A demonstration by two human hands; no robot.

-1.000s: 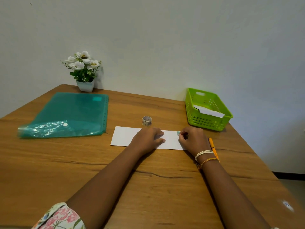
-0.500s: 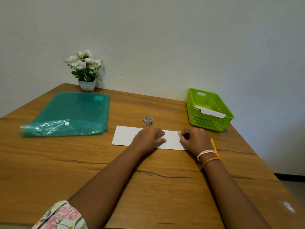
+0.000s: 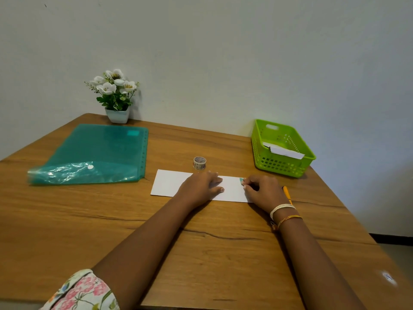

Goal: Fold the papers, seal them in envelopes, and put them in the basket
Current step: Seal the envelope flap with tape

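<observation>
Nothing has shifted: left hand still flat on the envelope, right hand fingers curled (pinching a teal bit).

No text, label, brand, number or sign can be read. A printed pattern is borne by the small roll of patterned tape standing on the wooden table, but it is too small and blurred for any lettering to be made out.
</observation>
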